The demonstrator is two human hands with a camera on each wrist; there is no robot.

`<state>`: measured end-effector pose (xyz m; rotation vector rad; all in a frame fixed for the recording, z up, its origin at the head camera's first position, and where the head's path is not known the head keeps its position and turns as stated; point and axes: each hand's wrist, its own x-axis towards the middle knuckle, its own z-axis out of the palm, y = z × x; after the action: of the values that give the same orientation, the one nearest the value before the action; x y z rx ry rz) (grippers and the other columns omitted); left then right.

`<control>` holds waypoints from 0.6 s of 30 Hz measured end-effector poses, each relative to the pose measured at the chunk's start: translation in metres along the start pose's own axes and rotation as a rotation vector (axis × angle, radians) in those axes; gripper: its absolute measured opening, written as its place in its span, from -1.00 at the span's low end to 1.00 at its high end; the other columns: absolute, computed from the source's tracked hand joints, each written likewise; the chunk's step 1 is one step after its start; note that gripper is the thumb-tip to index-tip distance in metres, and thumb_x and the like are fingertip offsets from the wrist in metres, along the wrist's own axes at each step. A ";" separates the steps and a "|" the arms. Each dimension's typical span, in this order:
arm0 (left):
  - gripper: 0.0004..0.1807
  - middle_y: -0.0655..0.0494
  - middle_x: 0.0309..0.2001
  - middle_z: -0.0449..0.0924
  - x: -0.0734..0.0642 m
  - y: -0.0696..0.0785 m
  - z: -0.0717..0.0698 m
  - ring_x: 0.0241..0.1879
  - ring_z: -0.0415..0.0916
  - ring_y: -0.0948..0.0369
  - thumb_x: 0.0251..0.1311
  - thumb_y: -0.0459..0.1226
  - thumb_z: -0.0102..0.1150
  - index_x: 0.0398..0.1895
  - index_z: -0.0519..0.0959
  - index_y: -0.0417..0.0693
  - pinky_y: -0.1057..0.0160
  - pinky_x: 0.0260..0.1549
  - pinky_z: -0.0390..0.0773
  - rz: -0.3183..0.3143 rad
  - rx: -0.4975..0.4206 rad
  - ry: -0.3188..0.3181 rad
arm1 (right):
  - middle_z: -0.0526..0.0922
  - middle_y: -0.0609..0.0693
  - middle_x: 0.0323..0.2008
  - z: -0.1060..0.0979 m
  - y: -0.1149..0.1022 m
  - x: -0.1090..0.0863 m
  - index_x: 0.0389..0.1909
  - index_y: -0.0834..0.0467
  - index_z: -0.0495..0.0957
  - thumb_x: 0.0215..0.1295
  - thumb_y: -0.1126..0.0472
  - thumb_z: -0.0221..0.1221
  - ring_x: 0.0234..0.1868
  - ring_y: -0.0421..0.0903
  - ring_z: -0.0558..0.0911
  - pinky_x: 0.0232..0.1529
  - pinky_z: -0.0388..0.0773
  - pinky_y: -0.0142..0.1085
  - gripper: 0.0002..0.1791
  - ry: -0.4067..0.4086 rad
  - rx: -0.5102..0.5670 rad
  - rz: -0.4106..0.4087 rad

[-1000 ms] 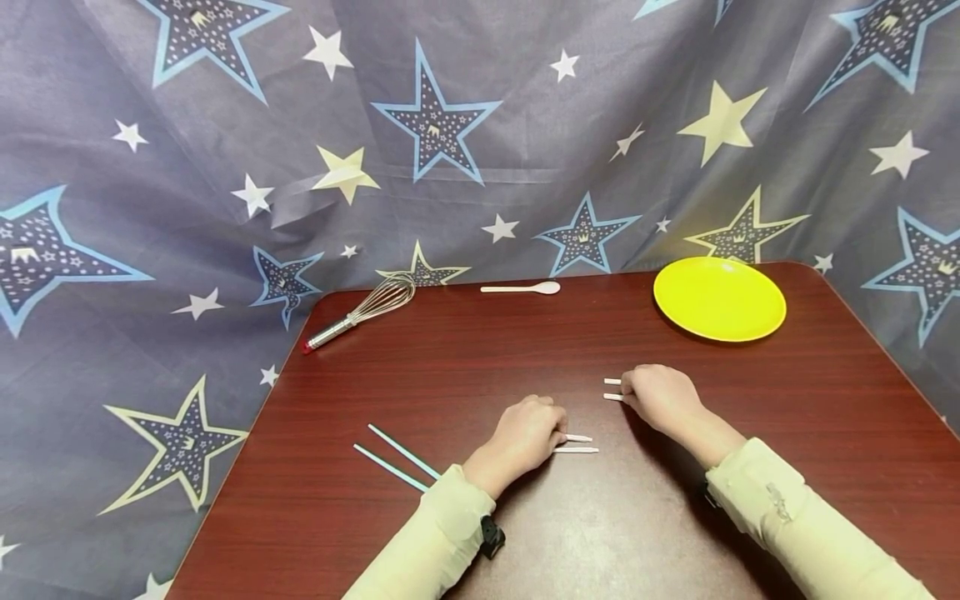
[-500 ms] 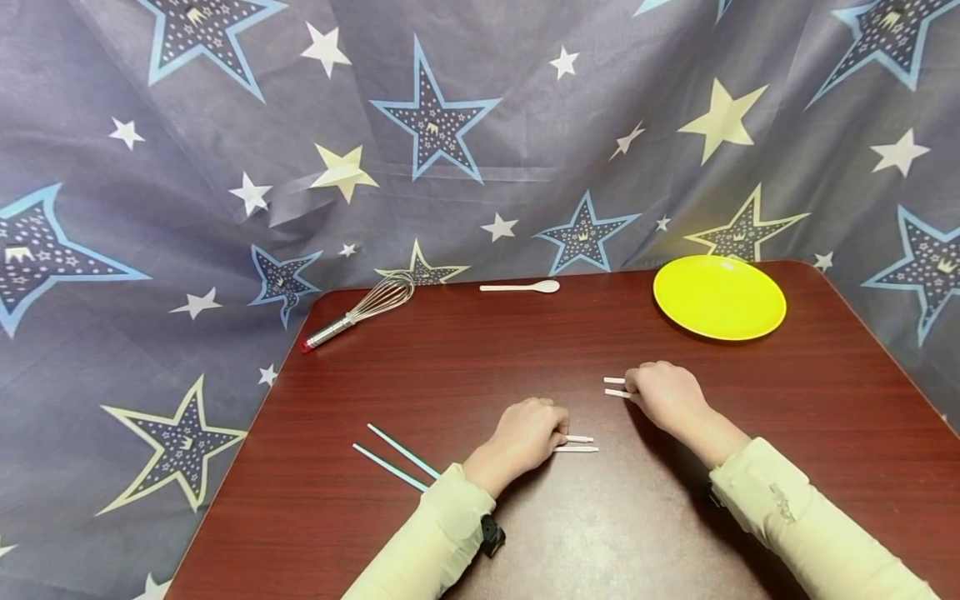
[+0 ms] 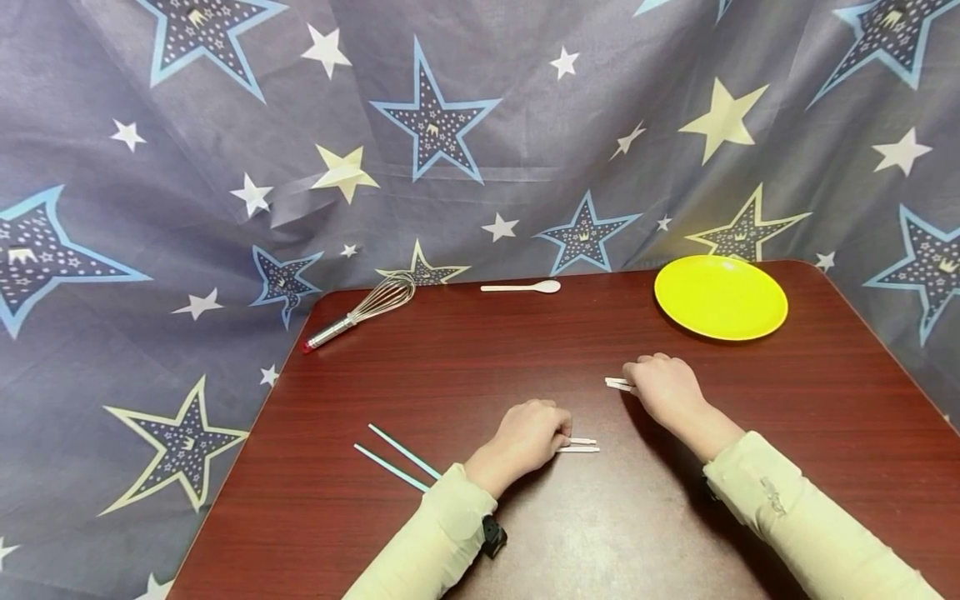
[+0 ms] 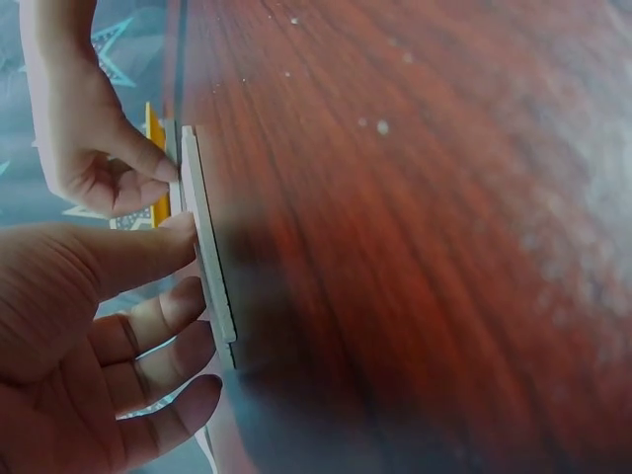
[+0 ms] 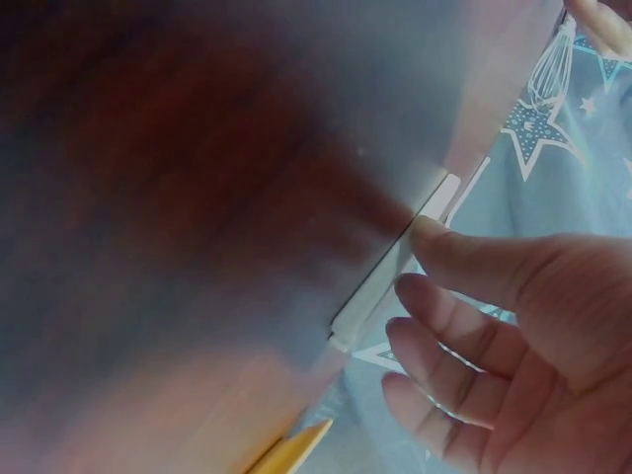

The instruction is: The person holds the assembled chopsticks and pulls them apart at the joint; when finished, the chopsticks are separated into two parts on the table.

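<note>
In the head view my left hand point(image 3: 525, 433) is low over the middle of the table, pinching thin white sticks point(image 3: 577, 450) whose two ends stick out to the right. The left wrist view shows the thumb and fingers at a long white stick point(image 4: 209, 247) lying close to the tabletop. Farther back and right, my right hand point(image 3: 663, 387) pinches another pair of white sticks point(image 3: 618, 384); their left ends show close together, the rest hidden under the hand. In the right wrist view the thumb presses on a flat white stick point(image 5: 390, 272).
Two pale blue sticks point(image 3: 393, 467) lie left of the left forearm, partly under the sleeve. Along the back of the reddish wooden table point(image 3: 480, 358) lie a wire whisk point(image 3: 360, 312), a white spoon point(image 3: 521, 287) and a yellow plate point(image 3: 720, 298). A star-patterned curtain point(image 3: 480, 192) hangs behind.
The two stick ends at my right hand have come together from being apart, and that hand has shifted slightly back. My left hand stays nearly still.
</note>
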<state>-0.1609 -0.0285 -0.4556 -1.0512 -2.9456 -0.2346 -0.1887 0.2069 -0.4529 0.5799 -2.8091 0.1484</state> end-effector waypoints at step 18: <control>-0.82 0.31 -0.46 0.49 -0.007 0.002 -0.004 -0.38 0.54 0.25 -0.01 -0.03 0.43 -0.47 0.61 0.20 0.24 -0.44 0.45 0.036 0.025 0.002 | 0.49 0.07 -0.62 0.000 -0.004 0.005 -0.66 0.12 0.38 -0.09 0.46 0.25 -0.53 0.16 0.50 -0.54 0.47 0.01 -0.74 0.023 -0.035 -0.023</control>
<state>-0.1545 -0.0324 -0.4514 -1.0984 -2.9169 -0.1980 -0.1920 0.2011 -0.4516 0.5979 -2.7760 0.1012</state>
